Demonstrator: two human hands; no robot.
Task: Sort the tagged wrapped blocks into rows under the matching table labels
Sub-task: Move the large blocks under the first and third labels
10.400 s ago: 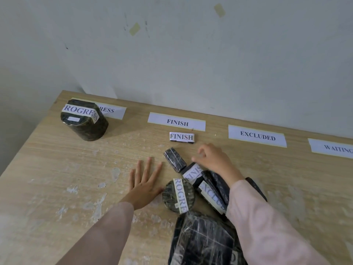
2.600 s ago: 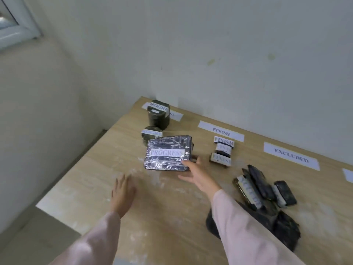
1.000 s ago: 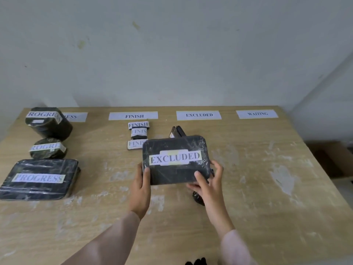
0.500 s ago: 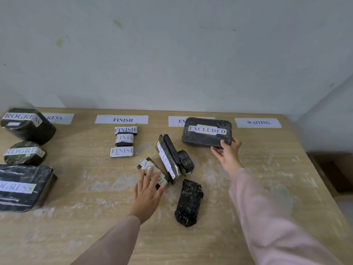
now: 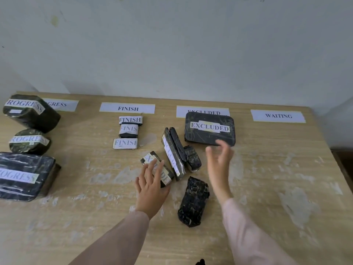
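A large flat black block tagged EXCLUDED [image 5: 209, 129] lies just under the EXCLUDED table label [image 5: 202, 111], partly covering it. My right hand [image 5: 218, 165] hovers open in front of it, blurred, holding nothing. My left hand [image 5: 150, 185] rests flat with spread fingers on a small EXCLUDED-tagged block [image 5: 157, 170]. Beside it stand a thin tagged block on edge [image 5: 172, 154], a small dark block [image 5: 193, 158] and an untagged-looking black bundle [image 5: 193, 201]. Three FINISH blocks [image 5: 128, 131] line up under the FINISH label [image 5: 127, 108].
Three PROGRESS blocks [image 5: 28, 138] form a column at the left under the PROGRESS label [image 5: 60, 105]. The WAITING label [image 5: 278, 116] sits at the far right with bare worn wood below it. The table's right edge [image 5: 330, 150] drops off; a wall runs behind.
My right hand set the big EXCLUDED block under its label, let go and drew back toward me. My left hand stays on the small block.
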